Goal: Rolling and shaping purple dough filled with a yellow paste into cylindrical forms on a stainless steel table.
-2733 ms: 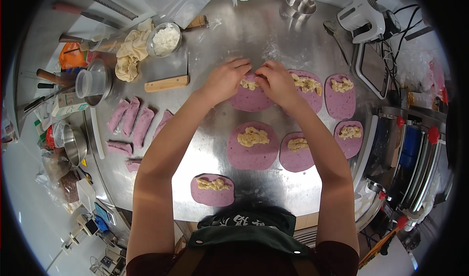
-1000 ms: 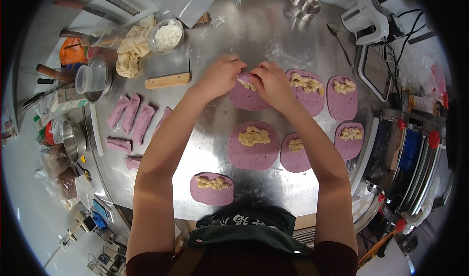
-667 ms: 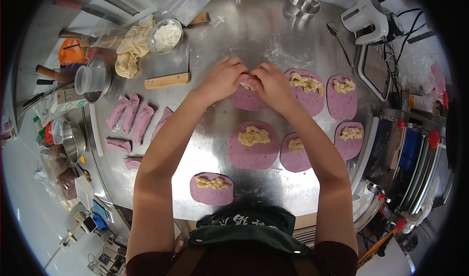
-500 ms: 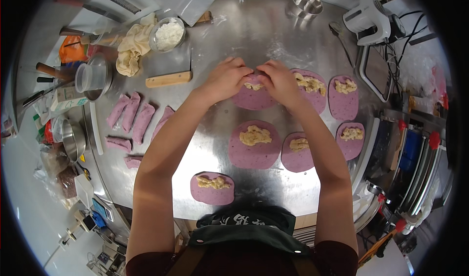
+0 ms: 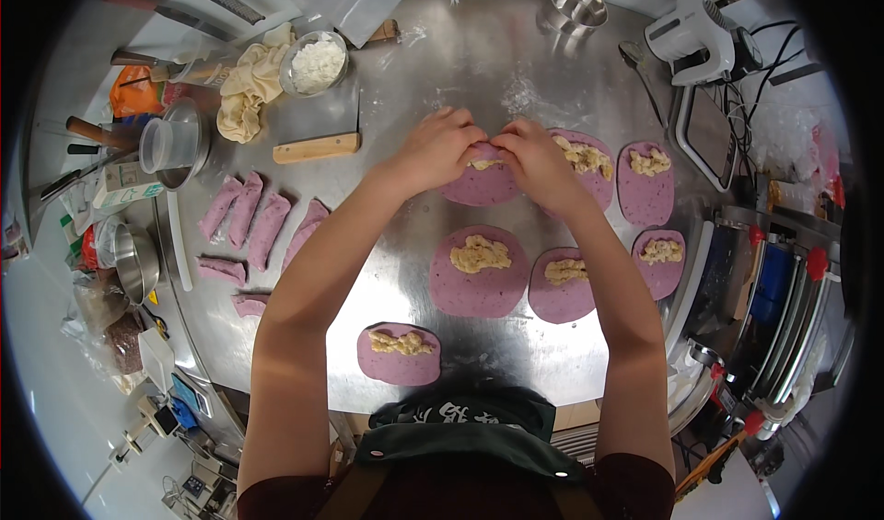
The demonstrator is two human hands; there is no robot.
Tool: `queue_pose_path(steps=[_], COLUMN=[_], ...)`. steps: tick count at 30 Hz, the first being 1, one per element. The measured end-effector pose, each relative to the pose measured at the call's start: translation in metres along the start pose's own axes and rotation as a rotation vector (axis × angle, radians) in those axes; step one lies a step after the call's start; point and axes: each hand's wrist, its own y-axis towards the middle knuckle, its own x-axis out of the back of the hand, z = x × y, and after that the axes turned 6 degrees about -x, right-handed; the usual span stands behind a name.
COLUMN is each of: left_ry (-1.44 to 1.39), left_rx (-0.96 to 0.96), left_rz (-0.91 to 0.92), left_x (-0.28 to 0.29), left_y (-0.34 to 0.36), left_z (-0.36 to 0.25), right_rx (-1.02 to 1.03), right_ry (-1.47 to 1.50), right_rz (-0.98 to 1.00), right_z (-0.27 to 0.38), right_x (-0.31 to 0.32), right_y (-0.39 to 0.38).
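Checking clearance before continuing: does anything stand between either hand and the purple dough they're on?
Nothing visible: the left hand and right hand both touch the purple dough round at its far edge.

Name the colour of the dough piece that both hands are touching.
The dough piece is pinkish purple; the head view shows it best.

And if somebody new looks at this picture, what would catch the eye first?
Probably the flat purple dough pieces, each with lumpy pale filling, spread over the middle and right of the steel table. Then the left hand and right hand, gripping the far edge of one piece in the upper middle. To their left lie rolled purple pieces.
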Motion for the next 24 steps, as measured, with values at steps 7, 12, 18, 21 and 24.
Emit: queue_pose_path(steps=[7, 12, 18, 21, 24], left_ry=[0.087, 0.127, 0.239, 0.200, 0.225], left_rx=[-0.093, -0.095, -0.123, -0.128, -0.129], left_rz=[-0.086, -0.089, -0.207, -0.135, -0.123], left_x=[-0.005, -0.006, -0.009, -0.006, -0.009], left_y=[-0.010, -0.015, -0.021, -0.023, -0.027], left_z=[-0.007, -0.010, -0.006, -0.008, -0.010], right_rx=[0.023, 0.110, 0.269, 0.265, 0.171], right_ry=[-0.122, -0.319, -0.472, -0.445, -0.374], right_rz=[-0.061, -0.181, -0.281, -0.259, -0.228], right_z=[0.009, 0.009, 0.007, 0.007, 0.013], right_x=[-0.005, -0.014, -0.018, -0.016, -0.014], right_y=[-0.012, -0.018, -0.024, -0.027, -0.026])
